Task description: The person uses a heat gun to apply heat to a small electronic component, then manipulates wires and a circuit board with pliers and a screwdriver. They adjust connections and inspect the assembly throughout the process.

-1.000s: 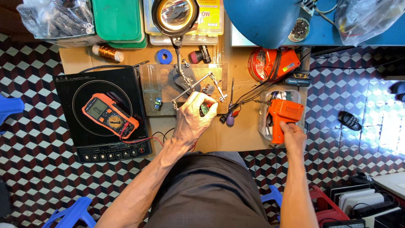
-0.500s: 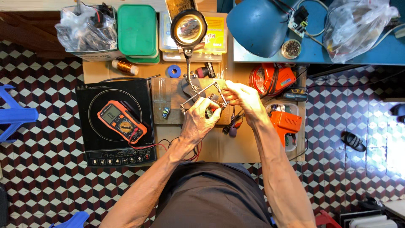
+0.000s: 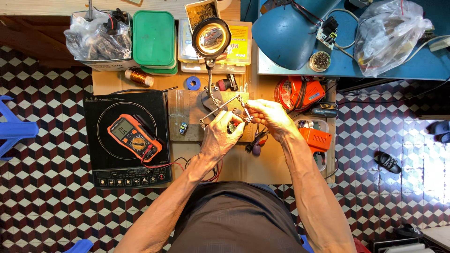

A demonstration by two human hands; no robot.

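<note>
My left hand (image 3: 219,135) is closed around a small dark-green part (image 3: 231,126), pressed up against the crossbar of a helping-hands stand (image 3: 212,100). The stand carries a round magnifier lens (image 3: 211,37) on an upright arm. My right hand (image 3: 269,117) pinches the right-hand metal clip (image 3: 244,111) of the crossbar, fingertips almost meeting my left thumb. The part itself is mostly hidden by my fingers. Both forearms reach in from the bottom of the view over my dark shirt.
An orange multimeter (image 3: 134,139) lies on a black induction cooker (image 3: 105,168) at the left, red lead trailing. Orange tools (image 3: 315,139), pliers (image 3: 255,143), a blue lamp (image 3: 286,33), a green box (image 3: 153,40), a copper spool (image 3: 139,77) and a plastic bag (image 3: 393,33) crowd the bench.
My right hand left the orange tool at the right and came across to the stand's clip. My left hand stayed at the stand. The view shifted slightly.
</note>
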